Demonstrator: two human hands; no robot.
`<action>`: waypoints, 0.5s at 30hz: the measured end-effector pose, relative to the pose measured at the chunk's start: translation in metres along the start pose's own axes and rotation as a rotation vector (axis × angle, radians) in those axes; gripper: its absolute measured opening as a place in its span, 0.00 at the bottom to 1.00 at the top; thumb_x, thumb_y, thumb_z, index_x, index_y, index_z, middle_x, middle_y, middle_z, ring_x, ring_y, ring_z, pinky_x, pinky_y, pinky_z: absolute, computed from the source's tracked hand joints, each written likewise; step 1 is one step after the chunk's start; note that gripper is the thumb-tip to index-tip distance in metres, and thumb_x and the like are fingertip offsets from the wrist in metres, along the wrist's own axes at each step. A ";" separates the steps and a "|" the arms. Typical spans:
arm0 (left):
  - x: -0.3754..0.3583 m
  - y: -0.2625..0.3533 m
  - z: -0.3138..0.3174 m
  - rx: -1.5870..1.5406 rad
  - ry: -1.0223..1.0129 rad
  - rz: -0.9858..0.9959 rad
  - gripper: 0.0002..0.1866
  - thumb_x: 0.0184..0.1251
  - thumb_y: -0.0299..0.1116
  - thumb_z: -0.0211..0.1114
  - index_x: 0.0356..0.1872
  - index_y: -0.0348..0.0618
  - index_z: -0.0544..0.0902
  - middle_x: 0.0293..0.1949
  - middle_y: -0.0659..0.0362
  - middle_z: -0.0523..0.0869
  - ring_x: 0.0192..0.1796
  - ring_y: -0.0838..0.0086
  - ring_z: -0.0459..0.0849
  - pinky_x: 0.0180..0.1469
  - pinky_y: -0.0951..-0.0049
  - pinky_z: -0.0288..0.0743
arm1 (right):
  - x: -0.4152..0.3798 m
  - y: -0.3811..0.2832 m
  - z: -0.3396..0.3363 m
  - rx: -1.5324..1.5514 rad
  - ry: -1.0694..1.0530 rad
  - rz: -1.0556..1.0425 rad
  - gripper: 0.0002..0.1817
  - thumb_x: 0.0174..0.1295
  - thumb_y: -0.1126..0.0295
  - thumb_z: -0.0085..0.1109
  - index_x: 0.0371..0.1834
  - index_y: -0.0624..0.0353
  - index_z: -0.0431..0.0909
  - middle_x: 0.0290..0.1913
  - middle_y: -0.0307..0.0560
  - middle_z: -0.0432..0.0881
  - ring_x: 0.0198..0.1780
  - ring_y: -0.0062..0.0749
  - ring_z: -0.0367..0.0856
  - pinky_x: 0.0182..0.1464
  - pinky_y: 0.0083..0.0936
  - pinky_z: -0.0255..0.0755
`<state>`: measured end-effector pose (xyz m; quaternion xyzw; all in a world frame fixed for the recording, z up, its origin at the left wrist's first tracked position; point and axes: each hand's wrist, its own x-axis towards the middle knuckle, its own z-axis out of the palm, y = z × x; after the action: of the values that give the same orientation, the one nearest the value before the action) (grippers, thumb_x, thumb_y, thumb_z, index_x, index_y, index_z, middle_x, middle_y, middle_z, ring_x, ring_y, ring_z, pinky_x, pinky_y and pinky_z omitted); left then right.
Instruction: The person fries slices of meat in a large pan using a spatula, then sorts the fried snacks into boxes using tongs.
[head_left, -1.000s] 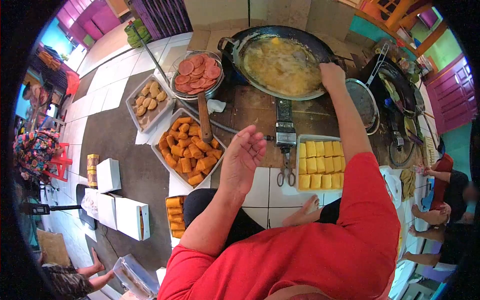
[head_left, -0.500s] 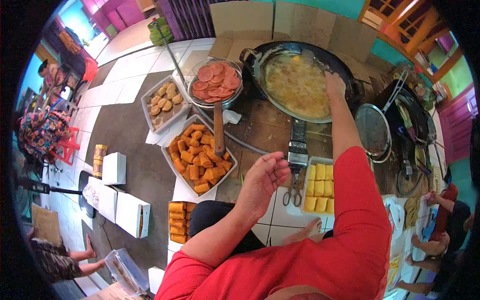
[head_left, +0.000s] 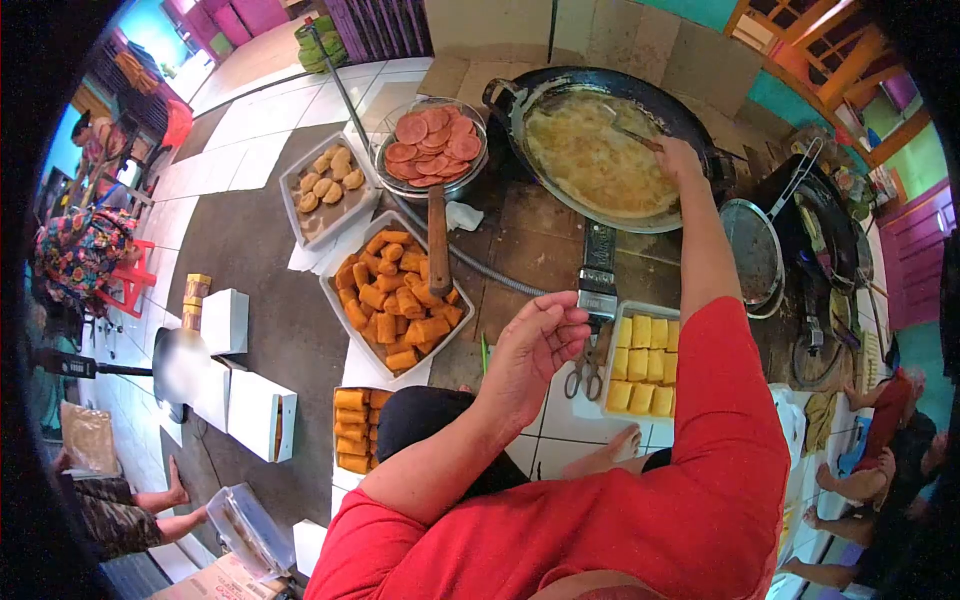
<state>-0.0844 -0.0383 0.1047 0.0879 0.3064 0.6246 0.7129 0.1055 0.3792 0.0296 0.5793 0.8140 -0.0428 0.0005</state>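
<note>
My right hand (head_left: 682, 162) is closed on the handle of a slim metal cooking utensil (head_left: 632, 136). The utensil's far end dips into a large black wok (head_left: 505, 125) of bubbling, foaming oil (head_left: 590, 165), so its shape is hidden. My left hand (head_left: 535, 345) hovers in front of me, palm turned up and fingers loosely curled, with nothing visible in it. Nearest to it are a gas burner's metal fitting (head_left: 598, 300), a pair of scissors (head_left: 584, 380) and a tray of yellow uncooked rolls (head_left: 642, 362).
To the left stand a tub of orange-brown fried rolls (head_left: 400, 310), a strainer with round reddish slices (head_left: 432, 145) and a tub of round tan pieces (head_left: 328, 180). White boxes (head_left: 262, 415) lie beyond. A sieve (head_left: 750, 255) and second wok (head_left: 835, 230) are right. Other people sit around.
My right hand has shifted slightly right and up over the wok, and the metal utensil now shows beyond it. My left hand stays nearly in place. The view has tilted slightly.
</note>
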 end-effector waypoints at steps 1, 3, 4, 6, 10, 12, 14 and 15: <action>0.000 -0.001 -0.001 0.000 0.000 -0.002 0.15 0.70 0.38 0.56 0.53 0.45 0.74 0.44 0.61 0.81 0.47 0.74 0.80 0.54 0.72 0.72 | -0.001 0.004 0.002 0.045 -0.027 0.009 0.23 0.62 0.70 0.56 0.62 0.47 0.72 0.50 0.51 0.81 0.52 0.48 0.79 0.51 0.44 0.73; 0.000 -0.002 -0.002 -0.002 -0.003 -0.006 0.15 0.70 0.38 0.56 0.53 0.45 0.74 0.44 0.61 0.81 0.47 0.74 0.80 0.54 0.72 0.72 | -0.007 0.008 0.001 0.135 -0.078 0.027 0.23 0.61 0.69 0.57 0.62 0.48 0.72 0.49 0.51 0.82 0.51 0.48 0.79 0.50 0.44 0.73; -0.001 -0.002 -0.001 -0.002 0.001 -0.006 0.15 0.70 0.38 0.56 0.53 0.45 0.74 0.44 0.61 0.81 0.46 0.74 0.80 0.54 0.73 0.72 | -0.013 0.009 0.000 0.118 -0.042 0.023 0.23 0.61 0.69 0.56 0.62 0.48 0.72 0.49 0.52 0.82 0.51 0.49 0.79 0.50 0.44 0.73; -0.002 -0.002 0.000 -0.002 0.010 -0.004 0.15 0.69 0.37 0.56 0.53 0.45 0.74 0.44 0.61 0.81 0.46 0.74 0.80 0.54 0.73 0.72 | -0.031 0.006 -0.001 0.086 0.028 0.013 0.23 0.62 0.70 0.55 0.62 0.48 0.72 0.49 0.53 0.82 0.50 0.49 0.79 0.51 0.45 0.73; -0.003 -0.003 0.003 0.002 0.016 -0.009 0.15 0.69 0.37 0.56 0.53 0.45 0.74 0.43 0.61 0.81 0.45 0.74 0.80 0.53 0.73 0.72 | -0.071 -0.031 -0.006 -0.035 0.256 0.031 0.24 0.62 0.74 0.51 0.62 0.44 0.71 0.50 0.55 0.80 0.49 0.50 0.80 0.50 0.45 0.74; -0.002 -0.005 0.002 0.006 0.003 0.002 0.15 0.69 0.38 0.57 0.53 0.45 0.74 0.43 0.61 0.81 0.45 0.74 0.80 0.53 0.73 0.72 | -0.078 -0.050 -0.009 -0.028 0.252 0.073 0.25 0.61 0.75 0.50 0.62 0.41 0.71 0.50 0.56 0.79 0.49 0.51 0.80 0.49 0.44 0.75; -0.002 -0.006 0.003 0.017 0.010 0.004 0.15 0.69 0.38 0.57 0.53 0.45 0.74 0.43 0.62 0.81 0.46 0.74 0.80 0.52 0.73 0.72 | -0.064 -0.060 0.004 0.015 0.241 0.043 0.25 0.61 0.75 0.49 0.62 0.40 0.71 0.50 0.56 0.80 0.48 0.51 0.80 0.48 0.43 0.75; -0.003 -0.006 0.004 0.023 0.016 0.009 0.16 0.68 0.38 0.57 0.53 0.45 0.74 0.43 0.62 0.81 0.46 0.74 0.80 0.52 0.73 0.72 | -0.059 -0.067 0.009 0.033 0.244 0.024 0.24 0.62 0.75 0.49 0.62 0.40 0.72 0.49 0.56 0.80 0.48 0.51 0.80 0.47 0.43 0.76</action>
<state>-0.0777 -0.0410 0.1055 0.0926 0.3188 0.6250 0.7065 0.0609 0.3010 0.0286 0.5898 0.8002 0.0147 -0.1073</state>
